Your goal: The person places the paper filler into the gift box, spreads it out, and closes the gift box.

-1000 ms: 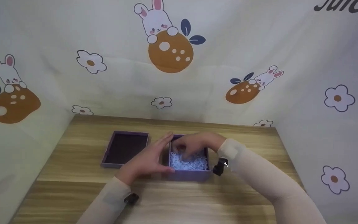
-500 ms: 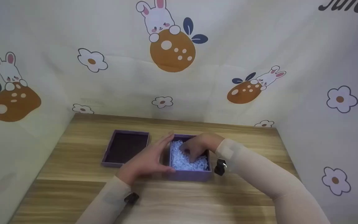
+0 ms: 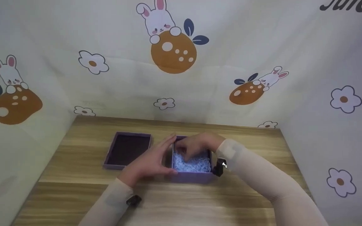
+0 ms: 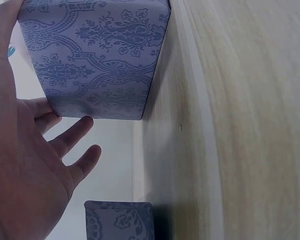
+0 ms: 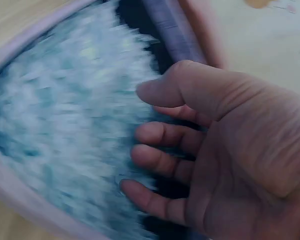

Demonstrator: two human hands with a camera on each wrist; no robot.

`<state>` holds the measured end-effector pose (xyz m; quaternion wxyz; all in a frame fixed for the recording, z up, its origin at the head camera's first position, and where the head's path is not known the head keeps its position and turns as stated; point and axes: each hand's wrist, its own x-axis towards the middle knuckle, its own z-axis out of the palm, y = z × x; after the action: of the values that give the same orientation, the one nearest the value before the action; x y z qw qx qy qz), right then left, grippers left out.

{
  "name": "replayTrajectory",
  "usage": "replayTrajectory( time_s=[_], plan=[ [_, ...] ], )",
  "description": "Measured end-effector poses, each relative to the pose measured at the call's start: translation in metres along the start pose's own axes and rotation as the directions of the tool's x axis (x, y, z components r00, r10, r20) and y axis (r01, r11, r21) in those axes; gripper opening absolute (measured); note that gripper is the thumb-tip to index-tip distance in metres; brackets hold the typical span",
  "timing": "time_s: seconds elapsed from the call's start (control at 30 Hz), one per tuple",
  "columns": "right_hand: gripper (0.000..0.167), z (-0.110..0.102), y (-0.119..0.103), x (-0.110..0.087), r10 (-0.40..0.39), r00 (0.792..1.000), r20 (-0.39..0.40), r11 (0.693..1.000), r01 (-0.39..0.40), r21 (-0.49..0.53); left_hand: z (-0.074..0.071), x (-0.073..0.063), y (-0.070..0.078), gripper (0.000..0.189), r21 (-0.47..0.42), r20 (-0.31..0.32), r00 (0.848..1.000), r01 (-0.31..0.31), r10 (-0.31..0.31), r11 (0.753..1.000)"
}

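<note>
A lavender patterned box (image 3: 191,178) stands uncovered on the table, filled with pale blue-white shredded paper (image 3: 196,164). My left hand (image 3: 148,163) holds its left side, thumb at the near corner and fingertips at the far corner. The left wrist view shows the patterned box wall (image 4: 100,60) with the fingers spread around its edge. Inside the box, my right hand (image 3: 196,145) reaches over the far left of the shreds. In the right wrist view its fingers (image 5: 162,162) are loosely bent against the paper's edge, thumb apart, nothing visible between them.
A shallow lid (image 3: 129,150) with a dark inside lies left of the box, partly behind my left hand. The wooden tabletop (image 3: 168,204) ends at cream fabric walls (image 3: 121,88) printed with rabbits. Black wrist cameras (image 3: 134,200) hang under both sleeves.
My right hand has shifted inside the box, first toward the near right, then back to the far left, over the shreds. The left hand and the box stay in place.
</note>
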<state>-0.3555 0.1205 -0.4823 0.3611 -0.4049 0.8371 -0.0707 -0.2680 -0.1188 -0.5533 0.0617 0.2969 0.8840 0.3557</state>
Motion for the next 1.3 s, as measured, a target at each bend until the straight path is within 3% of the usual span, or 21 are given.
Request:
replayTrajectory(
  time_s=[0.13, 0.23, 0.33, 0.43, 0.53, 0.67, 0.77, 0.93, 1.1, 1.17, 1.3],
  plan=[
    [0.063, 0.013, 0.002, 0.008, 0.012, 0.999, -0.032, 0.999, -0.014, -0.044, -0.001, 0.0, 0.0, 0.133, 0.006, -0.015, 1.0, -0.016, 0.016, 1.0],
    [0.063, 0.012, 0.0, 0.001, -0.003, 0.999, -0.032, 0.999, 0.002, -0.037, 0.0, 0.0, -0.001, 0.133, 0.003, -0.024, 0.999, -0.028, 0.029, 1.0],
    [0.049, 0.005, -0.004, -0.015, -0.004, 1.0, -0.014, 1.0, 0.004, -0.029, 0.001, 0.0, -0.001, 0.132, -0.004, -0.02, 0.999, -0.039, 0.039, 0.999],
    [0.028, -0.002, -0.008, -0.028, 0.053, 0.999, -0.008, 0.997, -0.054, -0.05, 0.001, 0.0, -0.002, 0.131, -0.006, -0.023, 0.999, -0.042, 0.042, 0.999],
    [0.022, -0.001, -0.008, -0.029, 0.099, 0.995, 0.011, 0.99, -0.097, -0.1, 0.001, -0.002, -0.002, 0.131, -0.006, -0.031, 0.999, -0.029, 0.029, 1.0],
    [0.038, 0.009, -0.003, -0.018, 0.11, 0.993, 0.05, 0.987, -0.103, -0.127, 0.001, -0.003, -0.002, 0.13, -0.012, -0.035, 0.999, -0.011, 0.01, 1.0],
    [0.042, 0.008, -0.001, -0.021, 0.108, 0.993, 0.053, 0.99, -0.102, -0.1, 0.002, -0.002, -0.002, 0.13, -0.017, -0.03, 0.999, -0.012, 0.012, 1.0],
    [0.024, -0.007, -0.004, -0.041, -0.015, 0.994, 0.109, 0.999, 0.011, 0.035, 0.001, -0.001, 0.0, 0.131, -0.026, -0.024, 1.0, -0.01, 0.01, 1.0],
    [0.027, -0.007, -0.003, -0.038, -0.077, 0.957, 0.281, 0.985, 0.028, 0.172, 0.0, -0.001, 0.0, 0.134, -0.019, -0.031, 0.999, -0.006, 0.006, 1.0],
    [0.028, -0.001, -0.002, -0.029, -0.092, 0.942, 0.324, 0.987, 0.045, 0.151, 0.0, -0.001, 0.0, 0.135, -0.012, -0.021, 1.0, 0.003, -0.004, 1.0],
    [0.027, 0.01, 0.002, -0.015, -0.127, 0.935, 0.33, 0.992, 0.115, 0.058, 0.0, 0.0, 0.001, 0.137, -0.015, -0.005, 1.0, 0.01, -0.01, 1.0]
  ],
)
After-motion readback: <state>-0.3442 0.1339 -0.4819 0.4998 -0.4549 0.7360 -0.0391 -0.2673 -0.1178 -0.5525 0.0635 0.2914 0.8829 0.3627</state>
